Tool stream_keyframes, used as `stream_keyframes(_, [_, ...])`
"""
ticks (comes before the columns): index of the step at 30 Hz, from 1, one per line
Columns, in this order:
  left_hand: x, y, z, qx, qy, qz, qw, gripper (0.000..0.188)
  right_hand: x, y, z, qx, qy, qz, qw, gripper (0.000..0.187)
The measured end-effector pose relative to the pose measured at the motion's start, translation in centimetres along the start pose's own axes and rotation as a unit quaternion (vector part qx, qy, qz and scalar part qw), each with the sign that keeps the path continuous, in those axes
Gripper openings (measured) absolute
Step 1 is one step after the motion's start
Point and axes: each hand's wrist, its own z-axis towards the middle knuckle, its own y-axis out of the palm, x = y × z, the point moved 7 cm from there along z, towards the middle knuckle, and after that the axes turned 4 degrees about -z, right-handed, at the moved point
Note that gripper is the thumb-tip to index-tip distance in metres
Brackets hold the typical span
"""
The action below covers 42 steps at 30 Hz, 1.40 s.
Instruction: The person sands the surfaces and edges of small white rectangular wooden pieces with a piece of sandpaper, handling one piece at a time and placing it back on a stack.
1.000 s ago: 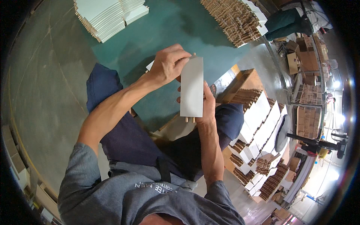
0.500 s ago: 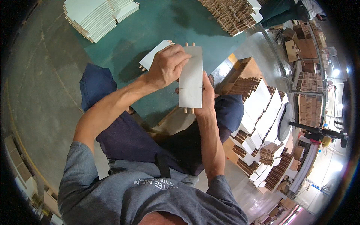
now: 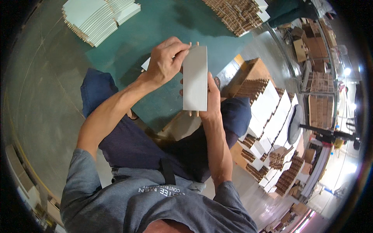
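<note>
Right hand [image 3: 213, 97] clasps the white board [image 3: 195, 79]; left hand [image 3: 165, 62], pinched, contents unclear, has moved to its corner, seemingly shifting work there.

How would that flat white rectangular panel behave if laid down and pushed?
The flat white rectangular panel is probably stiff: its long edges look straight in the right hand. Rolling seems unlikely, given its broad, flat face. That smooth-looking face might slide easily, though the pale wooden pegs jutting from both ends could catch.
</note>
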Motion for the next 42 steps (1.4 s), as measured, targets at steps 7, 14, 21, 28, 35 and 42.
stream_keyframes(7, [0.3, 0.8, -0.9, -0.036, 0.056, 0.048, 0.997, 0.016, 2.2, -1.6, 0.7, 0.055, 0.019, -0.048, 0.997, 0.051])
stream_keyframes(14, [9.3, 4.1, -7.8, -0.163, 0.218, -0.097, 0.957, 0.018, -2.1, -0.4, 0.2, -0.039, -0.063, 0.054, 0.996, 0.054])
stream_keyframes(21, [2.5, -0.8, -2.1, -0.016, -0.069, -0.095, 0.993, 0.013, -1.6, -2.2, 0.5, -0.018, -0.067, 0.065, 0.996, 0.061])
stream_keyframes(28, [0.4, -1.0, -1.9, -0.033, -0.087, -0.113, 0.989, 0.014, -0.4, -2.1, 0.3, 0.010, -0.041, 0.058, 0.997, 0.055])
stream_keyframes(35, [0.5, -0.1, -1.8, -0.037, -0.019, -0.061, 0.997, 0.008, 0.3, 0.5, -0.5, -0.090, -0.031, 0.113, 0.989, 0.054])
stream_keyframes(42, [0.0, -0.2, -1.5, -0.033, -0.003, -0.020, 0.999, 0.009, 1.1, 0.3, -0.3, -0.046, 0.004, 0.089, 0.995, 0.050])
